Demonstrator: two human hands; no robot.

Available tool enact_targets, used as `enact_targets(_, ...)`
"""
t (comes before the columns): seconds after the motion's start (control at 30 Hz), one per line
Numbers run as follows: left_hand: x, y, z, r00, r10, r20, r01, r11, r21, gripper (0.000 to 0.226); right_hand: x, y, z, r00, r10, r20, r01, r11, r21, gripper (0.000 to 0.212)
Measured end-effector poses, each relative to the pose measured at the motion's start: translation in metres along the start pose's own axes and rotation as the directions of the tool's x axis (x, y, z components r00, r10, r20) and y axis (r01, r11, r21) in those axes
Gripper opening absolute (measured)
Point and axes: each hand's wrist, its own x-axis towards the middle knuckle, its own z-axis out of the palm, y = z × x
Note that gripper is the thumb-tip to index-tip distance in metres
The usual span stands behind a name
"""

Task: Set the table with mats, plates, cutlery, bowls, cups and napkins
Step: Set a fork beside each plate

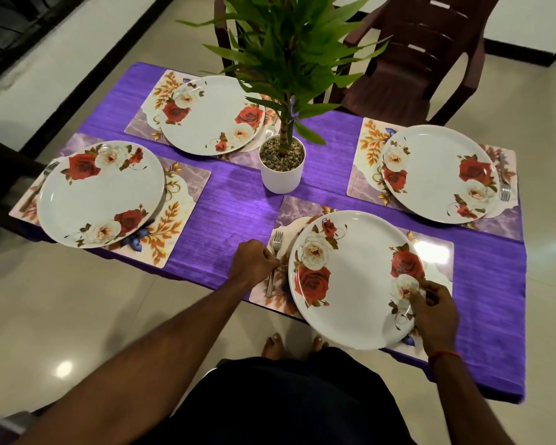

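our left hand [254,261] pinches the light, stiff fork [276,244] by its handle while our right hand [435,308] grips the plate [357,284], likely slippery and breakable, at its rim.

Part of front fork [271,281] under left hand [252,261]

White potted plant [281,178] standing at centre on purple tablecloth [231,200]; brown plastic chair [424,53] sitting at 1 o'clock; glossy tiled floor [61,316] reflecting light at 7 o'clock.
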Motion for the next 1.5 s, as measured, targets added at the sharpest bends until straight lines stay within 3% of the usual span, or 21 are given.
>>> enact_targets(0.53, 0.0, -0.004, -0.004, 0.997, 0.074, 0.038, -0.074, 0.997, 0.005, 0.014, -0.004, -0.003, 0.001, 1.0, -0.021, -0.001, 0.021, 1.0, -0.006, 0.029)
enact_targets(1.0, -0.004, -0.006, -0.005, 0.998, 0.05, 0.027, -0.048, 0.996, -0.075, 0.027, -0.002, 0.004, 0.008, 0.997, -0.001, -0.074, 0.003, 1.0, 0.018, 0.021)
enact_targets(1.13, -0.006, -0.005, -0.007, 0.995, 0.098, -0.019, -0.099, 0.991, -0.094, 0.025, -0.003, 0.003, 0.008, 0.996, -0.037, -0.083, 0.034, 0.999, -0.032, 0.022)
enact_targets(1.23, -0.008, -0.001, -0.011, 0.988, 0.149, -0.049, -0.154, 0.98, -0.122, 0.025, -0.001, 0.002, 0.005, 0.984, -0.156, -0.081, 0.133, 0.963, -0.234, 0.028)
enact_targets(1.3, -0.01, 0.003, -0.015, 0.979, 0.193, -0.064, -0.199, 0.975, -0.102, 0.027, 0.001, -0.001, 0.006, 0.956, -0.292, -0.042, 0.248, 0.874, -0.418, 0.033)
enact_targets(1.5, -0.022, 0.014, -0.023, 0.925, 0.371, -0.08, -0.37, 0.929, 0.023, 0.051, -0.008, -0.06, 0.03, 0.785, -0.583, 0.209, 0.609, 0.668, -0.428, 0.04)
